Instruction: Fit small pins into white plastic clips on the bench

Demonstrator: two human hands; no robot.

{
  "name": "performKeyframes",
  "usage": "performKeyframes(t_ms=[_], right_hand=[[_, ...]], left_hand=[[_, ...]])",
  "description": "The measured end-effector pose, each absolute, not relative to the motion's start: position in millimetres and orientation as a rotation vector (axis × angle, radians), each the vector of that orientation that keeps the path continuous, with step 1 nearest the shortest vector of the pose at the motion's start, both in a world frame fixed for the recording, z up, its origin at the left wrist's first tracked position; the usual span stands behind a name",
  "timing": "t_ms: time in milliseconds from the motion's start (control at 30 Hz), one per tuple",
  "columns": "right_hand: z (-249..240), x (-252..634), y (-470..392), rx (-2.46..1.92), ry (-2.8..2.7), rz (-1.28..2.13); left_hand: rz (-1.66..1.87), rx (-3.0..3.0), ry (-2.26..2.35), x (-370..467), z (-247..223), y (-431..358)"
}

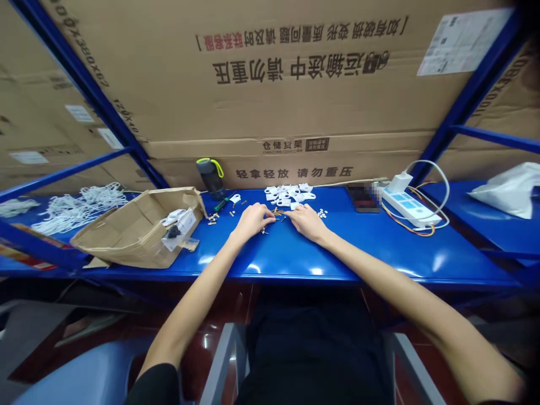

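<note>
Left hand, right hand curled beside brass-coloured pieces; fingers bunched, hold unclear; light pinch suited small parts.

- Left arm: stretched forward, slanting inward, the forearm bare.
- Left hand: back upward, fingers curled, thumb and fingertips drawn close together.
- Right arm: bare, reaching forward and across toward the middle.
- Right hand: back upward, fingers bent, tips pointing toward the left hand.
- Both hands: near each other, not touching.
</note>
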State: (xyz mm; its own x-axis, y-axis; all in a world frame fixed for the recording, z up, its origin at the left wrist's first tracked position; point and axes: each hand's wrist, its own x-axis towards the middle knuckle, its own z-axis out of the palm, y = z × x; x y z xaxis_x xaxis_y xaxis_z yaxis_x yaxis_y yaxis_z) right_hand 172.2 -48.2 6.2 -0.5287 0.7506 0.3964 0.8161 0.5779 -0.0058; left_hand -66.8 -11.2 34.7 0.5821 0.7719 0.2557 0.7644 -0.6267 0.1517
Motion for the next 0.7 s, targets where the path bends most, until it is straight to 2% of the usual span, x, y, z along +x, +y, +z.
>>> performKeyframes(t_ms=[200, 500, 700], right_hand=[[-2, 208, -65, -1.205, -2.421, -0.248], [-12, 247, -47, -1.429, -2.062, -0.152], [-4, 222, -62, -1.035, -2.247, 0.169]], left_hand=[[0.392, 2.761, 1.324, -61, 36, -20], [0.279, 2.775, 1.316, -52, 41, -38], [0.448, 2.676, 1.163, -27, 28, -43]])
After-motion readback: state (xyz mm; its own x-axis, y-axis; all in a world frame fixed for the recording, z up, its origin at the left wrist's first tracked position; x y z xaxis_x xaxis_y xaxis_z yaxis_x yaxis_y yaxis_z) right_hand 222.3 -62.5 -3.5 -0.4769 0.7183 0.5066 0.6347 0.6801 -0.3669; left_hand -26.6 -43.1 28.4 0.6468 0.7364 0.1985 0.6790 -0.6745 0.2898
